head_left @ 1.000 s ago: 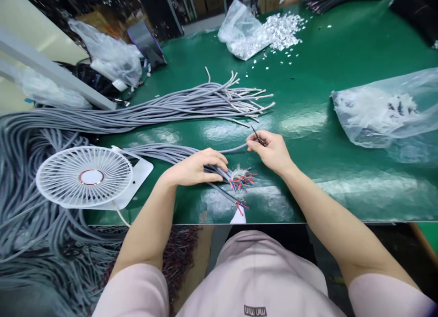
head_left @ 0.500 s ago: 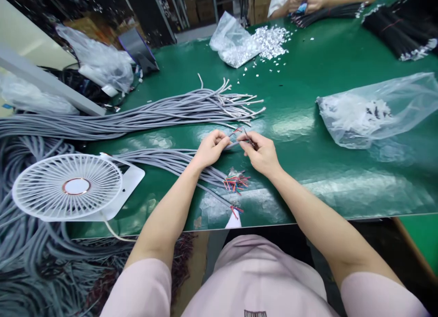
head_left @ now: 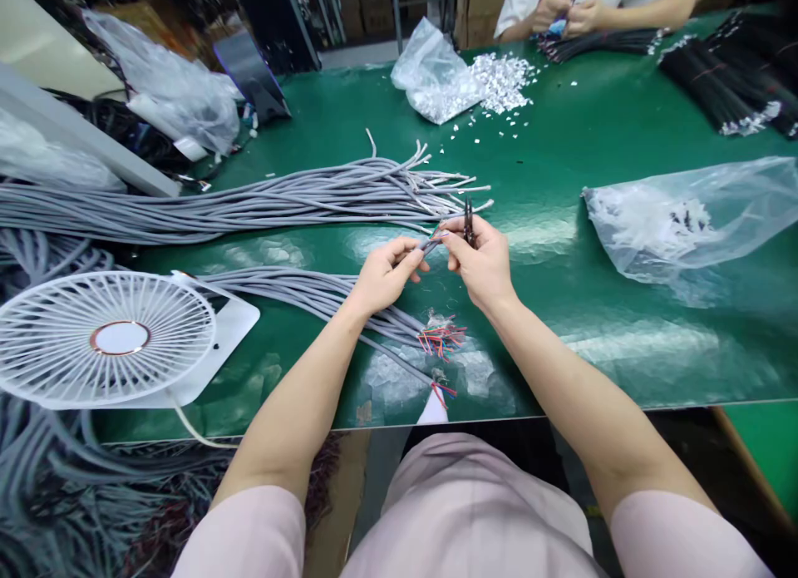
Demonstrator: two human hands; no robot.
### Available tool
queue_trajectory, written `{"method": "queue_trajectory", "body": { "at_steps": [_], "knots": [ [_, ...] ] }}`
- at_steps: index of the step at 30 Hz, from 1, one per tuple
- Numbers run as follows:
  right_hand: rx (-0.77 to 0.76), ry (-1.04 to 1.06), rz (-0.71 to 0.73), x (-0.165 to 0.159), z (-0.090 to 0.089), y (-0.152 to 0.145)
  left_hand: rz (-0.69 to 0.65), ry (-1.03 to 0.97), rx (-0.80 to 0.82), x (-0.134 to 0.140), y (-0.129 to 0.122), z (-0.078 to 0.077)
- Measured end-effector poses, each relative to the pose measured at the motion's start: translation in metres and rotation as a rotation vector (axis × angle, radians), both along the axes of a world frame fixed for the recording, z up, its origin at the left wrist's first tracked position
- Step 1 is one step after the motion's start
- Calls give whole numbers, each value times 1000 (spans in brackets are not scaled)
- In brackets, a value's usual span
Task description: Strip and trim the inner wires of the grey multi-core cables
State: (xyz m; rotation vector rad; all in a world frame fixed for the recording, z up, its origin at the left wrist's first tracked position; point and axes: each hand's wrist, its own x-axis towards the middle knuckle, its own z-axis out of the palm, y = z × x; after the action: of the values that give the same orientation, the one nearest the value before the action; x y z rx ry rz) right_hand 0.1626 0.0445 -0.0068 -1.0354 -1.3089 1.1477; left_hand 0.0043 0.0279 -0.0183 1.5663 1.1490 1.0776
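Observation:
My left hand [head_left: 387,277] is closed around a grey cable [head_left: 430,246], close to its stripped end, where thin coloured wires come out. Fingertips of my right hand [head_left: 485,266] pinch at those wires. Tucked in the same hand is a small dark two-bladed tool [head_left: 468,222], like snips, its tips pointing up and away from the cable. Below my hands lies a bunch of grey cables with fanned red and blue wire ends [head_left: 441,338]. One separate cable end [head_left: 441,387] rests nearer the table edge. Beyond my hands stretches a thick bundle of uncut-looking grey cables [head_left: 299,200].
A white fan [head_left: 121,338] stands at the left. At the back, a plastic bag [head_left: 436,79] spills small white pieces [head_left: 502,81]. Another bag [head_left: 661,220] lies right. Across the green table [head_left: 561,312], a co-worker's hands [head_left: 567,17] work near black cable bundles [head_left: 716,83].
The tool in my right hand has swung from the cable end to upright, and the right fingertips now pinch the wires. My left hand keeps its hold. The view has shifted slightly.

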Motion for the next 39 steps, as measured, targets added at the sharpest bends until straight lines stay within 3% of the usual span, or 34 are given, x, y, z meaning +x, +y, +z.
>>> {"method": "queue_trajectory", "body": {
  "at_steps": [8,17,32,39],
  "knots": [
    [-80,116,24,-5,-2,-3,99,-41,68,0,2,3],
    [-81,120,23,-10,-7,-4,24,31,53,1,1,-4],
    [0,167,13,-9,-16,2,-4,-48,0,2,2,-10],
    [-111,302,26,-6,-10,0,63,192,91,-4,0,-4]
  ]
}}
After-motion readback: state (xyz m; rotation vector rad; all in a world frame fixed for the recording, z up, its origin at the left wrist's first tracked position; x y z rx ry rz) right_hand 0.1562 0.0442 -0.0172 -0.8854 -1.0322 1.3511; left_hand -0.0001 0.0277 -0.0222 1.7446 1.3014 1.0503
